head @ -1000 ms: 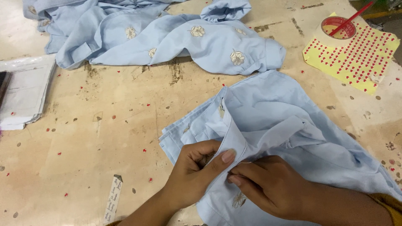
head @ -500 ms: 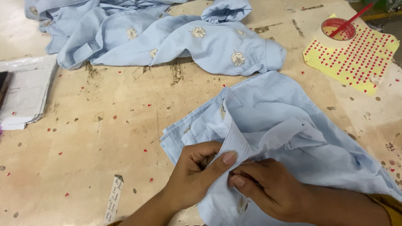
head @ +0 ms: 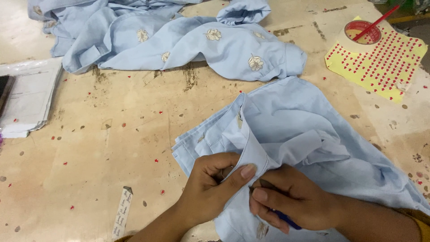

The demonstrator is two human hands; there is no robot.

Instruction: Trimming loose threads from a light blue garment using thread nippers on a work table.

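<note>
Pale blue shirt, another pale blue garment with cream flower embroidery (yellow sheet dotted red).

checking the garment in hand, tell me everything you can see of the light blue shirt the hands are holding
The light blue shirt looks like thin woven cloth, rumpled and partly folded, lying on the worn tan table at the near right. A collar or placket edge stands up in a fold. The left hand pinches that fold with the thumb on top; the right hand presses on the cloth beside it, holding a small blue tool. A pale embroidered motif shows near the lower edge. It lies apart from the heap of similar shirts behind.
</note>
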